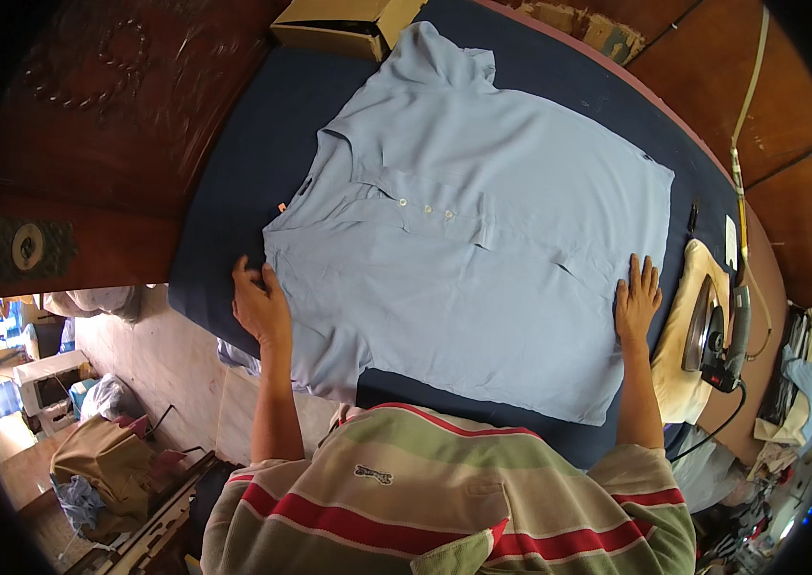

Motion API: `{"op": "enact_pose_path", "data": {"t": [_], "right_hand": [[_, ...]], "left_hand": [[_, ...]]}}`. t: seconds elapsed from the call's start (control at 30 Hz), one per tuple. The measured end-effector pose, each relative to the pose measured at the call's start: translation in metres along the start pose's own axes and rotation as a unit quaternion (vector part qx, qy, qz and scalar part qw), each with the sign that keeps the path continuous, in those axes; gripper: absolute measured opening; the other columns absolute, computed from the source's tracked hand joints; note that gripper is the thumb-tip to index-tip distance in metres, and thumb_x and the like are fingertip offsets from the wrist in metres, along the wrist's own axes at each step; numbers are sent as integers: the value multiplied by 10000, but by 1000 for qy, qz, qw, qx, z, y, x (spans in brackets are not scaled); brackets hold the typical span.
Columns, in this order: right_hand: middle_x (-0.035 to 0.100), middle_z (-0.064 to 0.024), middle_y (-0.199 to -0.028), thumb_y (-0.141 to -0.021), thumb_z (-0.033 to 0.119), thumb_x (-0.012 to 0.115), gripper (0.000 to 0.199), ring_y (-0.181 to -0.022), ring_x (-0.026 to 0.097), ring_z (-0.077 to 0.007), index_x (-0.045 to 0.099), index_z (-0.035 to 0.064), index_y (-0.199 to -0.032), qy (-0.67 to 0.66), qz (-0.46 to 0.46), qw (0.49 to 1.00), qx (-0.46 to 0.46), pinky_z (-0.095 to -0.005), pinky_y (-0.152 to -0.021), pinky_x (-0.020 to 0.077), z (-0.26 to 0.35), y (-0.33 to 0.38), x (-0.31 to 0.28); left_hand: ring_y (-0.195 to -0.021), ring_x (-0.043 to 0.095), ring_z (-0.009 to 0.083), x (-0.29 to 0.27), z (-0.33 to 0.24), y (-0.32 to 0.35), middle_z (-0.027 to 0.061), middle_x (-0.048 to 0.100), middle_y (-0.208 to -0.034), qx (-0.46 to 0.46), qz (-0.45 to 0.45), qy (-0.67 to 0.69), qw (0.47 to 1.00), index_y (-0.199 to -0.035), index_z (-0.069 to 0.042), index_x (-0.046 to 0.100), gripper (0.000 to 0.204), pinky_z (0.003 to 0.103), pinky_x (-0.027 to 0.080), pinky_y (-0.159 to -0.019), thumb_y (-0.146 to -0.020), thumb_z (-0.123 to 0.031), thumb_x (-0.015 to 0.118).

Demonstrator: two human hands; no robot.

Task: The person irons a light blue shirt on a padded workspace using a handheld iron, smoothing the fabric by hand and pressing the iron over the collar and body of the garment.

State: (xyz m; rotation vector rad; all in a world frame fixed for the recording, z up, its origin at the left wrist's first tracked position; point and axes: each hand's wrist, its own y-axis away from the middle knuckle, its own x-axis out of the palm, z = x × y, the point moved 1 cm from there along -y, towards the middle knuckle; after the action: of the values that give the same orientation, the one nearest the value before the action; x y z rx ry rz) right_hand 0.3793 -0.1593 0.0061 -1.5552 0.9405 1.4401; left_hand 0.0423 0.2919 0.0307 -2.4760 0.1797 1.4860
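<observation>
A light blue short-sleeved shirt (521, 287) with a few white buttons lies spread over a dark blue ironing surface (272, 105), its collar toward the left and its hem toward the right. My left hand (262, 299) rests by the shoulder edge near the collar, fingers apart and slightly bent. At the hem, my right hand (638, 299) lies flat on the cloth with its fingers stretched out. An iron (709, 331) stands on a cream cloth pad (682, 383), just right of my right hand.
A cardboard box (348, 27) sits at the far edge beside a sleeve. The iron's black cord (720, 426) hangs off the near right side. Carved wooden furniture (109, 144) borders the left. Piled clothes (808, 374) are at the right, and a brown bag (109, 474) stands lower left.
</observation>
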Motion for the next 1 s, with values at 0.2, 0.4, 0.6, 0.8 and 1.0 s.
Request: {"op": "enact_pose_path", "data": {"t": [0.2,0.4,0.6,0.8,1.0], "right_hand": [[271,-120,-1469,-904,343,368,528,-1359,218,-310,330,187,-1407,1,-7,1000,-10,-500,-1071,153,-2,0,2],[286,-124,-1462,-903,350,379,522,-1355,230,-308,353,175,-1395,-15,-18,1000,-14,-484,-1071,160,-3,0,1],[296,-131,-1455,-901,350,397,519,-1352,233,-312,367,168,-1386,-26,-13,1000,-8,-475,-1071,163,0,0,-2],[309,-127,-1449,-895,337,414,511,-1349,238,-311,386,160,-1374,-35,-27,999,-18,-461,-1072,161,0,1,-2],[309,-125,-1449,-887,322,433,508,-1342,247,-316,394,162,-1368,-46,-31,998,-13,-459,-1072,162,2,2,-6]], "left_hand": [[-931,596,278,14,-15,-54,107,619,-1051,38,28,67,997,-1156,-56,552,386,376,448,-806,-846,-284,576],[-911,605,270,17,-26,-52,127,617,-1046,38,156,35,986,-1111,-45,567,393,350,461,-791,-796,-268,639],[-884,612,217,24,-22,-71,128,623,-1039,-4,217,260,941,-1113,-25,547,366,302,462,-786,-768,-97,644],[-937,609,208,17,-40,-72,116,634,-1045,119,180,229,949,-1048,-12,604,260,287,455,-820,-794,-66,621],[-910,615,250,-5,-55,-82,101,645,-1002,276,-61,149,948,-1005,-60,658,180,323,473,-807,-836,-80,599]]}}
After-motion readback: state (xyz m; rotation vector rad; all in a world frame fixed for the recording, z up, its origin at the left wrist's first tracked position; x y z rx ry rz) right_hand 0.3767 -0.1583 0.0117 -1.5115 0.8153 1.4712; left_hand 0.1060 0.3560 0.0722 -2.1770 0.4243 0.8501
